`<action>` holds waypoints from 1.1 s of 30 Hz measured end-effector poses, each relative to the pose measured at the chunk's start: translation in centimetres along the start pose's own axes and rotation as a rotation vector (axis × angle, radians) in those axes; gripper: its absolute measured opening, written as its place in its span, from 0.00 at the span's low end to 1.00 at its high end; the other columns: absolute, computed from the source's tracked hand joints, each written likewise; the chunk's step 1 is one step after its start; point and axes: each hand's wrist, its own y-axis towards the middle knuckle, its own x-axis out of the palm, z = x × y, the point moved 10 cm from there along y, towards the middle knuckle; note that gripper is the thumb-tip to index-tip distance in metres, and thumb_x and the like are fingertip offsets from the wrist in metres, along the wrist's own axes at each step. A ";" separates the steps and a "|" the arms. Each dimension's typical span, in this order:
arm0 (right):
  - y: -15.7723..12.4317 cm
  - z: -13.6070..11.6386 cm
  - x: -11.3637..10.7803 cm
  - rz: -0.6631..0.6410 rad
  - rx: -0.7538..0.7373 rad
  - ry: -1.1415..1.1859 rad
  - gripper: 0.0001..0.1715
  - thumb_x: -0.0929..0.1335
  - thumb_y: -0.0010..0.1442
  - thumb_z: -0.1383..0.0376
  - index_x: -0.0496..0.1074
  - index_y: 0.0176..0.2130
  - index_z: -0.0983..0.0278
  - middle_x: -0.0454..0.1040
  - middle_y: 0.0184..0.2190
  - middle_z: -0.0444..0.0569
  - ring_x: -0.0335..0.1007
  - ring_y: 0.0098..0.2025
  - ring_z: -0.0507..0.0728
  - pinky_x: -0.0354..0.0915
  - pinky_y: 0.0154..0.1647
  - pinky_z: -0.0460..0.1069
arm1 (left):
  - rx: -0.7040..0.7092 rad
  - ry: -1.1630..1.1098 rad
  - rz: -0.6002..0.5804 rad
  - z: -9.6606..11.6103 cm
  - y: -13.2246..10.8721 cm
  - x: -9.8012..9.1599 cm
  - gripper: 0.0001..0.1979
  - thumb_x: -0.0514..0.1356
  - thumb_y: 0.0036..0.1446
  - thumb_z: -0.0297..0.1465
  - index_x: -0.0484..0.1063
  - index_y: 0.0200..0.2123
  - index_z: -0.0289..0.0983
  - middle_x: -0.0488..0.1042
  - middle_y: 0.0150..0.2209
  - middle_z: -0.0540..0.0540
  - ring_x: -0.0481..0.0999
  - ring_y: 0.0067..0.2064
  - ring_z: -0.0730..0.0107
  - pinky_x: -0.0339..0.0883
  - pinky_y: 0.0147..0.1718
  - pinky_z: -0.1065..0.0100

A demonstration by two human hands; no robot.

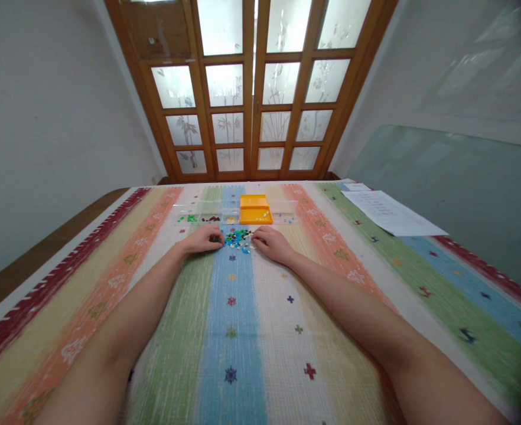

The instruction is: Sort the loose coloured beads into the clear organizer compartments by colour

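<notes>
A loose pile of small pieces point(237, 238), blue, green, yellow, white and dark, lies on the striped cloth between my hands. My left hand point(204, 238) rests at the pile's left edge, fingers curled and thumb close to the fingertips. At the right edge, my right hand point(270, 242) has its thumb and fingers drawn together in a pinch. Whatever either hand grips is too small to make out. Behind the pile stand an open orange box point(255, 216) with a few pale pieces inside and clear containers holding green pieces point(188, 218), dark red pieces point(211, 219) and yellow pieces point(231, 219).
A clear container with pale blue pieces point(286, 219) sits right of the orange box. Printed paper sheets point(391, 212) lie at the table's right side. The striped tablecloth point(231, 354) covers the table. Beyond it are wooden doors point(254, 118) with frosted panes.
</notes>
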 end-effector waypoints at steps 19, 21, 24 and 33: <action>0.0 0.2 0.1 0.002 -0.004 -0.002 0.09 0.67 0.69 0.67 0.79 0.42 0.62 0.78 0.41 0.51 0.72 0.44 0.58 0.65 0.47 0.51 | -0.196 -0.409 0.327 -4.3 -0.7 -2.0 0.09 0.69 0.50 0.35 0.80 0.34 0.38 0.78 0.33 0.45 0.73 0.34 0.66 0.66 0.37 0.66; -0.1 0.1 0.1 0.001 -0.004 -0.002 0.09 0.67 0.69 0.67 0.79 0.42 0.62 0.78 0.41 0.51 0.72 0.44 0.57 0.65 0.48 0.51 | -0.184 -0.401 0.388 -4.7 -0.8 -2.5 0.08 0.68 0.50 0.35 0.80 0.34 0.38 0.77 0.34 0.46 0.73 0.35 0.66 0.66 0.37 0.66; -0.1 0.1 0.0 0.005 -0.005 0.006 0.09 0.67 0.69 0.67 0.79 0.42 0.62 0.78 0.41 0.51 0.72 0.44 0.58 0.65 0.48 0.51 | -0.179 -0.417 0.475 -5.3 -1.0 -3.2 0.09 0.68 0.51 0.37 0.78 0.34 0.38 0.76 0.33 0.46 0.71 0.33 0.68 0.64 0.35 0.67; -0.1 0.2 -0.2 0.022 0.011 0.000 0.09 0.67 0.69 0.68 0.79 0.43 0.62 0.77 0.41 0.51 0.71 0.44 0.58 0.65 0.47 0.52 | -0.296 -0.509 0.710 -7.6 -2.4 -4.8 0.12 0.71 0.48 0.37 0.76 0.33 0.37 0.74 0.31 0.48 0.69 0.31 0.70 0.61 0.31 0.70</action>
